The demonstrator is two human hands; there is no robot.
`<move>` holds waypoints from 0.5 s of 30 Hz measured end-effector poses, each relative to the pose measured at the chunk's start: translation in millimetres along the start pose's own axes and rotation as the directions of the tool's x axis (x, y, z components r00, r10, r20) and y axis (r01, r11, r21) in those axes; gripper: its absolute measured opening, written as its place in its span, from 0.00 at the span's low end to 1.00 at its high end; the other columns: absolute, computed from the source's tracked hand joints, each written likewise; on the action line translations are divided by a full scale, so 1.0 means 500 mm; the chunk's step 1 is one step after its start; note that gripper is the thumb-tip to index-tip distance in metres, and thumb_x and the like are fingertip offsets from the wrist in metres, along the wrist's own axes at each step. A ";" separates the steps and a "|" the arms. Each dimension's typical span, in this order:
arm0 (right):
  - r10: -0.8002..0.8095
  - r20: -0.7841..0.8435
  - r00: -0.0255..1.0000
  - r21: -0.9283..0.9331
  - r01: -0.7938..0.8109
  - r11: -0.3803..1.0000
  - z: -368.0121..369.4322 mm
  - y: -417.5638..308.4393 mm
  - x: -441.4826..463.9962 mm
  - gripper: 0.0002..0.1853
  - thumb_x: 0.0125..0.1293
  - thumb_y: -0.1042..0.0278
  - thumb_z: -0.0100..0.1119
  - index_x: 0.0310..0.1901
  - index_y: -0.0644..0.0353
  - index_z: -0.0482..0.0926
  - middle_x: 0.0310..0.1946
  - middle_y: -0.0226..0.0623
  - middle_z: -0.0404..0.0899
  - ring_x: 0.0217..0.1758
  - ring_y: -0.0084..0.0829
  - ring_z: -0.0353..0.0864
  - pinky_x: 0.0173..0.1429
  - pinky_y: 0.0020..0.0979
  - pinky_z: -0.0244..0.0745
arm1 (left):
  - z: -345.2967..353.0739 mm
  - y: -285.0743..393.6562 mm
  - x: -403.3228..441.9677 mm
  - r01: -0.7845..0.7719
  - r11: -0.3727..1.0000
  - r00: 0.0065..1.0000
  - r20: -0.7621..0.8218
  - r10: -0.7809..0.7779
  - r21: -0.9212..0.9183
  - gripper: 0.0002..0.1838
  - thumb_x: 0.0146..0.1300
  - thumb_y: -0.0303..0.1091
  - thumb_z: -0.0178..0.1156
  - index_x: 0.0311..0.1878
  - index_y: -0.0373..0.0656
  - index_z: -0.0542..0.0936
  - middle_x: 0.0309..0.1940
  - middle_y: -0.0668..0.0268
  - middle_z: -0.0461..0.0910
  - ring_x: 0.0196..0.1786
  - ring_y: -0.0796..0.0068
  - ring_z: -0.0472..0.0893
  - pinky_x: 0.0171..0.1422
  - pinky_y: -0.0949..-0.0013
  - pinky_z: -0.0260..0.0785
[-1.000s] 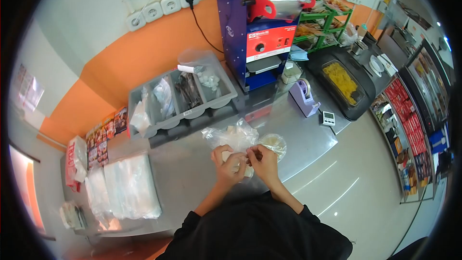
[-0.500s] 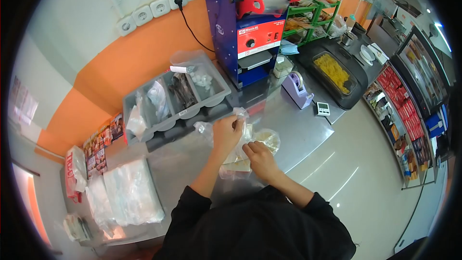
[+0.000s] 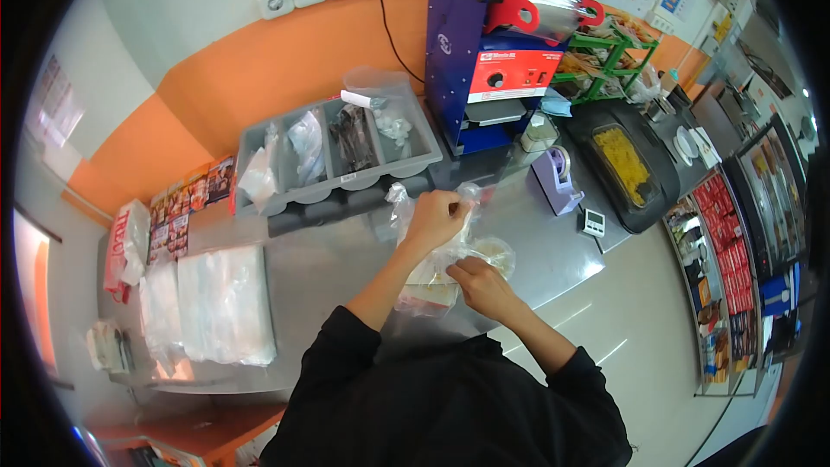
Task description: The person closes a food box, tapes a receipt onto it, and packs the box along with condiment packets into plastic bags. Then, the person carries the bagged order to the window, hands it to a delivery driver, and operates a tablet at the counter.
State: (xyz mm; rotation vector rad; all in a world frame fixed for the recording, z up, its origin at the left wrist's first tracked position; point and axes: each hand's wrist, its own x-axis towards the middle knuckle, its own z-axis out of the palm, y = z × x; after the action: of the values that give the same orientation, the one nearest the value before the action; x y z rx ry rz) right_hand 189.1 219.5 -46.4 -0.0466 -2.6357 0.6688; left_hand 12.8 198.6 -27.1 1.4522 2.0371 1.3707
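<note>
A clear plastic bag [image 3: 435, 297] lies on the steel counter in front of me, with pale, flat-sided contents showing through it. My left hand [image 3: 437, 218] is closed around the gathered upper part of this bag, and crumpled plastic sticks out on both sides of the fist. Lower and to the right, my right hand [image 3: 484, 287] pinches the plastic with bent fingers. Just beyond the right hand sits a round clear container or wrapped bundle [image 3: 493, 251], partly covered by plastic. The fingertips of both hands are partly hidden.
A grey divided bin [image 3: 346, 177] holds packets and cutlery. Behind stands a blue cup-sealing machine [image 3: 454, 60]. To the right are a purple tape dispenser [image 3: 556, 182], a small timer [image 3: 593, 223] and a black tray of yellow food [image 3: 621, 164]. Stacked plastic bags [image 3: 226, 304] lie left.
The camera view has shifted, so the surroundings appear farther right. My left hand has kept its hold on the bag top, and my right hand still pinches lower plastic.
</note>
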 end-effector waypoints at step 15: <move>0.518 -0.093 0.850 0.813 -0.235 0.532 -0.045 0.052 0.104 0.03 0.64 0.74 0.58 0.37 0.63 0.76 0.28 0.29 0.76 0.33 0.19 0.72 0.39 0.23 0.67 | -0.124 -0.011 -0.137 0.250 0.932 0.937 -0.178 -0.301 -0.263 0.18 0.60 0.40 0.66 0.42 0.34 0.79 0.28 0.60 0.82 0.31 0.71 0.82 0.37 0.68 0.74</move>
State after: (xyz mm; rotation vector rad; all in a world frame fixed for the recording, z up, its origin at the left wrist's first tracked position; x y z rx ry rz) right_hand 148.9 259.3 -20.3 -0.4559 -1.7955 1.7567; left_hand -1.8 107.6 -19.3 0.9093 2.0237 1.6371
